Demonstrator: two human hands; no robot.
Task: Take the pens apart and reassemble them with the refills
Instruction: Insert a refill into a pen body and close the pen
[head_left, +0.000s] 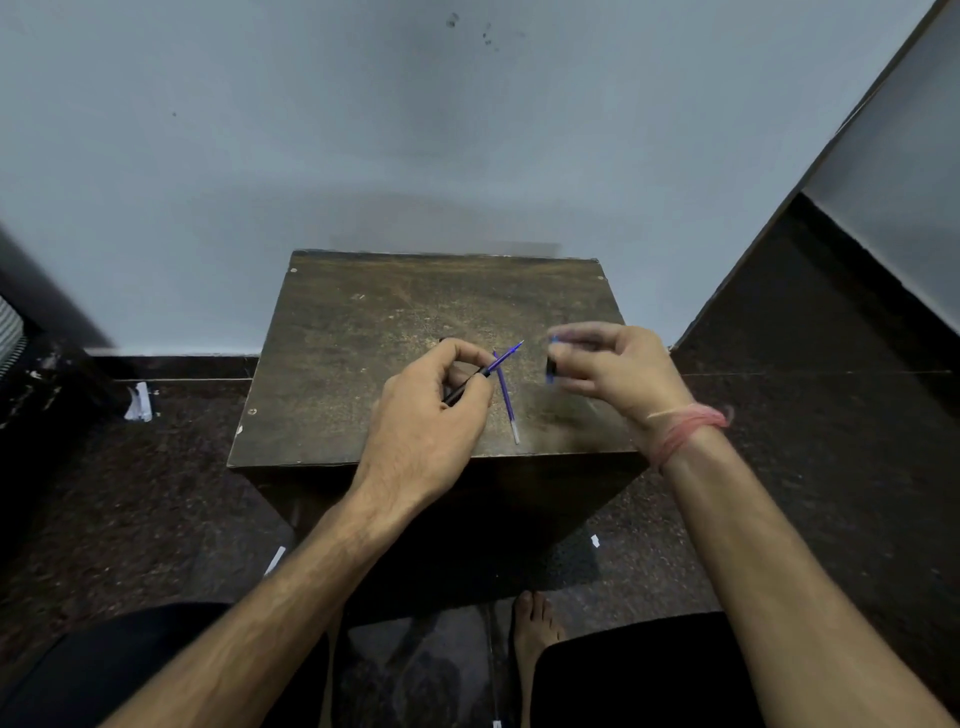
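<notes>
Roughly centre frame stands 1 dark wooden table (363, 332), worn top, with 2 hands over its near half.

Left hand (426, 415), centre frame, is curled tight around 1 black pen barrel (464, 385). Barrel runs diagonally, lower end poking out below the fingers, upper end at the fingertips. From that upper end 1 blue refill (506, 356) sticks out toward the upper right, thin w/ a pointed tip, raised off the table.

Right hand (613, 369), right of centre, is blurred; fingers pinched narrow on 1 small dark piece w/ blue edge (551, 364), prob. a pen part, too blurred to say which. It sits just right of the refill tip, apart from it. Wrist carries pink thread bands (685, 428).

So 2 refills in view: the 2nd, a loose refill (506, 400), lies flat on the table btwn the hands, blue along most of its length, clear/white at the near end. It crosses under the held refill just beside the left fingertips and runs toward the lower right, near end close to the table's front edge.
</notes>
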